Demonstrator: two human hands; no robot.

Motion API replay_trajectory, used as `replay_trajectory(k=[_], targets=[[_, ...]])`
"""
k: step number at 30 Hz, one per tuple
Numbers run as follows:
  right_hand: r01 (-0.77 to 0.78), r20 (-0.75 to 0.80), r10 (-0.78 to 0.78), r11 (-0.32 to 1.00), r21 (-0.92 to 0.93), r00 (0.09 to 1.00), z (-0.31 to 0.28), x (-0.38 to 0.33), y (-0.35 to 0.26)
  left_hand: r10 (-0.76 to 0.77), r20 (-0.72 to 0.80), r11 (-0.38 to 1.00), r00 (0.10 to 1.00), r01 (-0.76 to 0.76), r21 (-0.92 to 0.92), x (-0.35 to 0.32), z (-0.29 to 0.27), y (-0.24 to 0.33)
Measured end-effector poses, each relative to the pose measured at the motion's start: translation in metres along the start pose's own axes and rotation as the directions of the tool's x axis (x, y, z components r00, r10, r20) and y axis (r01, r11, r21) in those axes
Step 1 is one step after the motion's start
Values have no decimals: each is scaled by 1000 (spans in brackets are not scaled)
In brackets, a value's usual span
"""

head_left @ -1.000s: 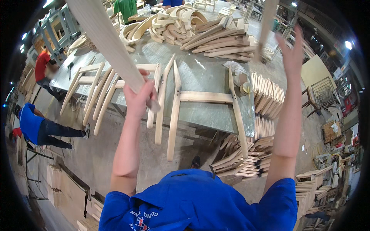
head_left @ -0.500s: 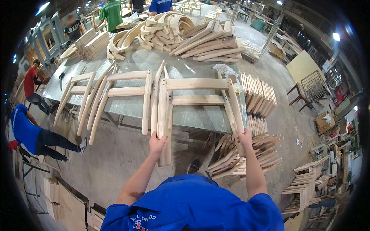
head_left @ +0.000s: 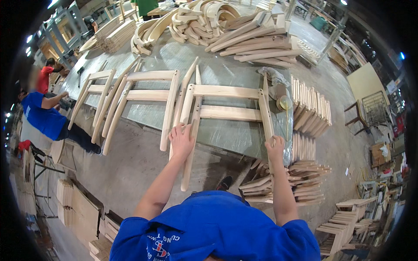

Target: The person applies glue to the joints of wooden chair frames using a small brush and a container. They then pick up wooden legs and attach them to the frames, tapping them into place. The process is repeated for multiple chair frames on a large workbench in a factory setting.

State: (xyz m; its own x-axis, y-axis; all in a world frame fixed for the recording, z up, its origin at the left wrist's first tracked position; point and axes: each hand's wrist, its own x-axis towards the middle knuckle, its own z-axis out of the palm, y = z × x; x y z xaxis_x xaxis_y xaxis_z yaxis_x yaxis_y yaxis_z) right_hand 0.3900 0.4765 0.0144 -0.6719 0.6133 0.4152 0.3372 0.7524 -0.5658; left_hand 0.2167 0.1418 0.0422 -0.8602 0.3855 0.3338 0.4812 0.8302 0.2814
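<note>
A pale wooden chair frame (head_left: 230,112), with two crossbars and slanting legs, rests over the near edge of the metal-topped table (head_left: 226,140). My left hand (head_left: 181,141) is closed over its left legs, fingers bent and slightly apart. Around the right leg, lower than the crossbars, my right hand (head_left: 275,148) is wrapped. The undersides of both grips are hidden. Just left of my left hand stands a similar frame (head_left: 148,95), also leaning over the edge. Farther left is another such frame (head_left: 99,88).
Curved wooden parts (head_left: 200,21) and straight wooden legs (head_left: 257,43) lie heaped at the table's back. A cup (head_left: 285,103) stands near the right corner. Stacked wooden parts (head_left: 310,104) are beyond that edge. A person in blue (head_left: 43,114) is at left.
My left hand has moved up the chair frame's legs, its fingers now more spread. My right hand stays on the right leg. The person in blue at left has raised an arm toward the table.
</note>
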Motion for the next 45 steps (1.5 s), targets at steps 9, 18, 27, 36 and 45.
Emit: replay_trajectory(k=[9,18,27,36,45], targets=[[-172,262,112,961,218,959,-12,12,14,61,46,965,997,-71,254,127,51,4],[-261,295,157,897,357,942,-4,31,23,179,354,862,918,-320,393,138,72,7],[36,118,-81,939,343,990,15,55,-12,6,166,944,986,-61,324,79,51,18],[-4,499,-290,862,508,816,166,107,-157,89,206,928,975,-156,338,59,45,21],[356,399,-513,842,404,760,227,103,-194,87,120,970,989,-112,217,44,45,13]])
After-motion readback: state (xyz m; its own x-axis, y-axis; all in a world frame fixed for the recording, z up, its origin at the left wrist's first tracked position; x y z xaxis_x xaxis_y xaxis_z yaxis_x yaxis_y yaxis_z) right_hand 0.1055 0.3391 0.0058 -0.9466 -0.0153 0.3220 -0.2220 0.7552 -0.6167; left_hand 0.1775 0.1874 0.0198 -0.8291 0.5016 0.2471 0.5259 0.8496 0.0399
